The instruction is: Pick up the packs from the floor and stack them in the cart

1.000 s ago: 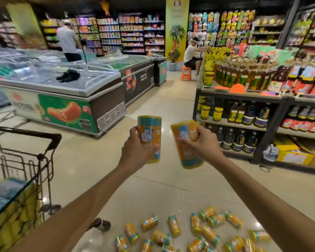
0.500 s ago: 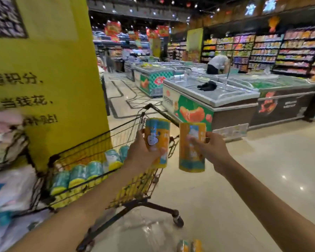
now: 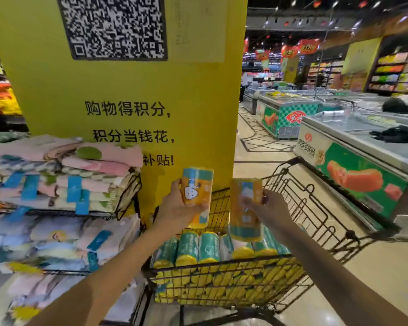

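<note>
My left hand (image 3: 174, 208) grips an orange and teal cylindrical pack (image 3: 197, 195), held upright above the cart's far left corner. My right hand (image 3: 270, 208) grips a second pack (image 3: 244, 208) of the same kind, upright, its lower end just above the stacked packs (image 3: 198, 249). Those packs stand in rows inside the black wire shopping cart (image 3: 222, 278), teal tops up, filling much of the basket. No packs on the floor are in view.
A yellow pillar (image 3: 127, 102) with a QR code stands right behind the cart. Wire racks of folded towels (image 3: 64, 175) are on the left. Chest freezers (image 3: 363, 161) line the right side, with tiled floor (image 3: 386, 278) between them and the cart.
The view has swung left from the floor packs to the cart. Both hands have carried their packs over the basket, and the right pack has come down close to the stacked ones.
</note>
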Tool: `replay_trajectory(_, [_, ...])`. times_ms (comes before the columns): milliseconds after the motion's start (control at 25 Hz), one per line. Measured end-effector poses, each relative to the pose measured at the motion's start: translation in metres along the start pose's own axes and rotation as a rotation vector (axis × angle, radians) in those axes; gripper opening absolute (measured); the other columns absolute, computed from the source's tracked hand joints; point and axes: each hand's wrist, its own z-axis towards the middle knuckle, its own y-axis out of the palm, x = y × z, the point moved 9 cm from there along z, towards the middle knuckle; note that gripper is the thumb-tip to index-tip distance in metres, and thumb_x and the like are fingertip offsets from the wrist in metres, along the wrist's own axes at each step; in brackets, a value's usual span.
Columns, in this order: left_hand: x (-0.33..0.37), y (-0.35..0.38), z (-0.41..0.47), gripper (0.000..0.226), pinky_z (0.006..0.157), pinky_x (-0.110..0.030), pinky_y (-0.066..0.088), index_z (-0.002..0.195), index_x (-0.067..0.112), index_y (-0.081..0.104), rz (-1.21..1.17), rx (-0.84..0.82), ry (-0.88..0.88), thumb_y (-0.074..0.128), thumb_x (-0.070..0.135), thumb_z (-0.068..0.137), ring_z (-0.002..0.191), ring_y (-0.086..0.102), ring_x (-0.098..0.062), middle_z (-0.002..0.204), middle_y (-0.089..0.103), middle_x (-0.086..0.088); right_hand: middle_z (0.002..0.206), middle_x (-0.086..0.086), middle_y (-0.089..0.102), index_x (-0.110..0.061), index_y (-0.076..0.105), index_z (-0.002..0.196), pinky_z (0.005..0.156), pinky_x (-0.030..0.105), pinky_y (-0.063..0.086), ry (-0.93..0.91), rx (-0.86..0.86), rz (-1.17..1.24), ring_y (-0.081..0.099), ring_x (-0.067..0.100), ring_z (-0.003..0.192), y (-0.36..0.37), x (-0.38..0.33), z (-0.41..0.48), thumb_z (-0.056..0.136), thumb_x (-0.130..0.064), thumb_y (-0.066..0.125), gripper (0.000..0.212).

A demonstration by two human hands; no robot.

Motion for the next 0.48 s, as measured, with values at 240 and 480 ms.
replay_trajectory(240, [-0.06,-0.005,0.092,0.084,0.081,-0.029,0.048,0.142,0.02,0.027,0.125,0.032,-0.057,0.078,0.029,0.077,0.103,0.061,-0.018,0.123,0.06,0.003,0.08,-0.001,0.067,-0.018,0.064,0.086,0.068,0.027,0.052,0.039,-0.075,-0.06,0.065,0.014,0.074,0.062,0.04,0.096,0.078,-0.031,0.075,0.018])
replay_trajectory(480, [-0.137,0.021,0.197,0.08,0.087,-0.041,0.053,0.137,0.022,0.033,0.157,0.044,-0.193,0.081,0.033,0.073,0.097,0.064,-0.018,0.114,0.064,0.005,0.079,-0.007,0.064,-0.016,0.063,0.092,0.073,0.031,0.053,0.135,-0.205,-0.038,0.063,0.011,0.074,0.124,0.115,0.209,0.079,-0.031,0.073,0.022])
